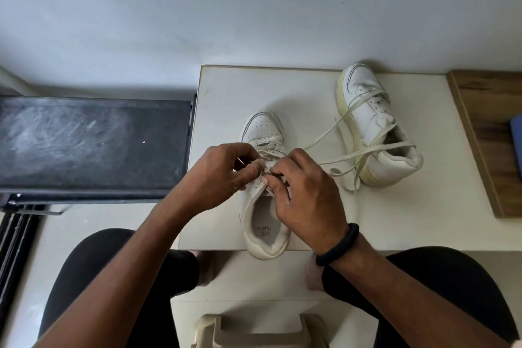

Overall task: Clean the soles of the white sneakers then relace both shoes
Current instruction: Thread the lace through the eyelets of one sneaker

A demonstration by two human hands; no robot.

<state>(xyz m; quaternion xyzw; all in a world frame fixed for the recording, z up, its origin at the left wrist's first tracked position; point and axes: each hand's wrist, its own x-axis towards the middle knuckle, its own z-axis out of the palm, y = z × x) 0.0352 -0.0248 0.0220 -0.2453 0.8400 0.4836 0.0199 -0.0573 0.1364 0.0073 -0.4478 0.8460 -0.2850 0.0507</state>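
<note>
White leather sneaker (pixel 262 127), perforated toe, half-laced

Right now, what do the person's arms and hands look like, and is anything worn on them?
No sleeves or gloves show on either side. The left hand wears nothing; the right hand has a thick black band round its wrist.

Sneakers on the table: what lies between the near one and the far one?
Head view: strands of loose lace cross the otherwise bare tabletop between them.
</note>
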